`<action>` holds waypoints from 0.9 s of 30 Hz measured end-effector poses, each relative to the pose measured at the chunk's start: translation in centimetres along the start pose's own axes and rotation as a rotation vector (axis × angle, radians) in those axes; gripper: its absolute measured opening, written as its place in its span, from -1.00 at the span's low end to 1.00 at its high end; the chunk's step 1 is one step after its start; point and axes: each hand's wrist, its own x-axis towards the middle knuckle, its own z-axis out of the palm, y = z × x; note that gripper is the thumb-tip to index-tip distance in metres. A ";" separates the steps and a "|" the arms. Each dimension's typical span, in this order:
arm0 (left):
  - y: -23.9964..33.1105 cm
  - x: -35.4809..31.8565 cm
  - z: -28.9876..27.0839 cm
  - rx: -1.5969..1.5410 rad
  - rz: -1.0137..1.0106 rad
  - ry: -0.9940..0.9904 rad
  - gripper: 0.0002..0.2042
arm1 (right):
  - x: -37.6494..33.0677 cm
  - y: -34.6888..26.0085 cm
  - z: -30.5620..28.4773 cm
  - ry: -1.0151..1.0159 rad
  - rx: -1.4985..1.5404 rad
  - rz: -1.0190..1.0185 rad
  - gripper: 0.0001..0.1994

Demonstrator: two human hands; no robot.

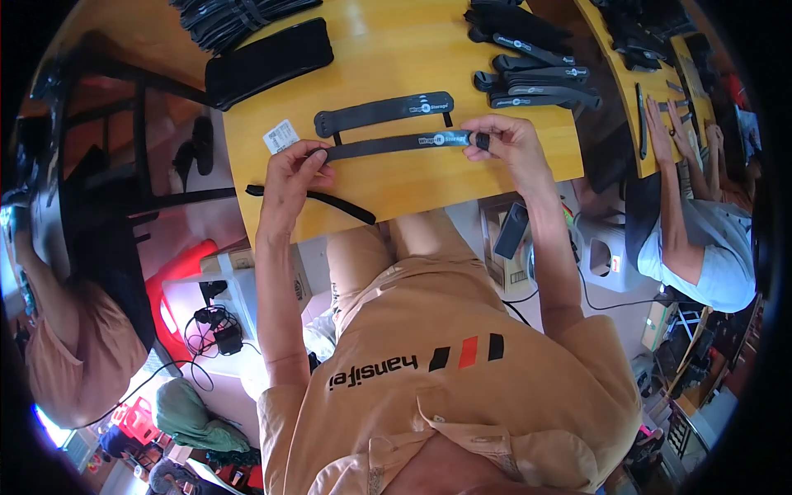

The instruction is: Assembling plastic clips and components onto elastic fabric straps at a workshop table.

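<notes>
Stretched level between my hands is a dark grey strap (379, 147) with pale printing near its right end. My left hand (297, 172) pinches its left end between thumb and fingers. At the other end, my right hand (505, 145) grips it beside a small black loop. Just beyond lies a second printed strap (379, 113) on the yellow table (396, 183), with narrow black tabs sticking out near its ends. A thin black strip (346, 206) rests along the near edge, close to my left hand. A white label (280, 137) is by my left fingers.
Stacked printed straps (540, 87) sit at the table's far right. A black rectangular bundle (271, 62) and more black straps (235, 18) lie at the far left. A co-worker's hands (658, 124) rest at another table on the right. Cardboard boxes (507, 239) stand below.
</notes>
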 end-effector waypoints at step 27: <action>-2.9 4.8 0.3 0.110 0.046 0.317 -0.91 | 5.4 3.4 1.0 0.288 -0.140 -0.101 -0.77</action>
